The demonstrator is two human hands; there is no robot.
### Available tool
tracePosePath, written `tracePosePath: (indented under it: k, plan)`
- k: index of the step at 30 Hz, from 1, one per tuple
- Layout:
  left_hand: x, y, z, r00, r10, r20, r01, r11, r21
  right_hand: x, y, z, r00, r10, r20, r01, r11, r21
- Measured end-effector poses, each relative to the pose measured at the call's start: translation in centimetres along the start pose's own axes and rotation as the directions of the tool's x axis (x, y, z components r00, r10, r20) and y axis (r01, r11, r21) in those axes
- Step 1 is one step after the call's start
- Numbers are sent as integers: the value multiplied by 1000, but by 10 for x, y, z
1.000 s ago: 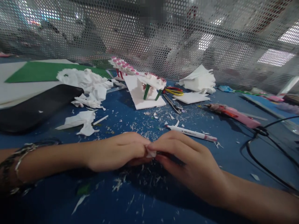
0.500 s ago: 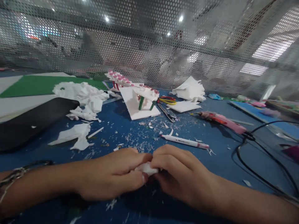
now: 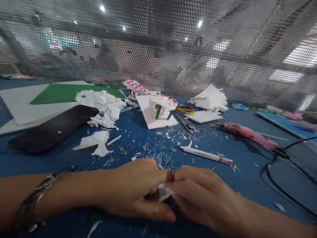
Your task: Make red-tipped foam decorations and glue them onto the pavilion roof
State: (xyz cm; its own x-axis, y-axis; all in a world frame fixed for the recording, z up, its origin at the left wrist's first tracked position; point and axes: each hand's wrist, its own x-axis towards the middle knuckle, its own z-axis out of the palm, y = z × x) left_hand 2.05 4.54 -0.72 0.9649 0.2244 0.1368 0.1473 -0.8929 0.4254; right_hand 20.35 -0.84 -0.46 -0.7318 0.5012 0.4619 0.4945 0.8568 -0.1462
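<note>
Both hands meet low in the middle, over the blue table. A small crumpled piece of white paper lies between them, partly hidden by fingers. My left hand curls around it from the left, its thumb stretched below and a little apart from it. My right hand pinches the piece from the right with bent fingers; the fingertips are blurred. Beyond the hands, a white marker lies on the table. Torn white paper is to the left of it, with scattered white scraps around.
A black oblong object and a green sheet lie left. Small white models on green legs stand on card. Scissors, a craft knife, stacked white paper and a pink corded tool lie beyond. Perforated metal closes the back.
The view has turned slightly left, so things appear further right. My left thumb has moved down, away from the white paper, opening a gap; my right fingers have shifted over it.
</note>
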Motion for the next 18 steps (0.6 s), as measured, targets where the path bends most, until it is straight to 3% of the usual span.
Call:
tracePosePath:
  k: [4,9,14,18]
  plan:
    - [0,-1,3,999,-17,39,15,999,30,-1,1,1,999,-13,47,13,1000,-3]
    - [-1,-1,2,999,-29,32,29,1000,7,-3,2,2,998,66,5,-66,994,82]
    - [-1,-4,-3,990,-33,139,49,993,-108,-4,0,-2,1000,8,-3,-9,998,-58]
    - [-2,-4,-2,994,-5,109,16,995,-103,-5,-2,0,999,-45,-22,42,995,-92]
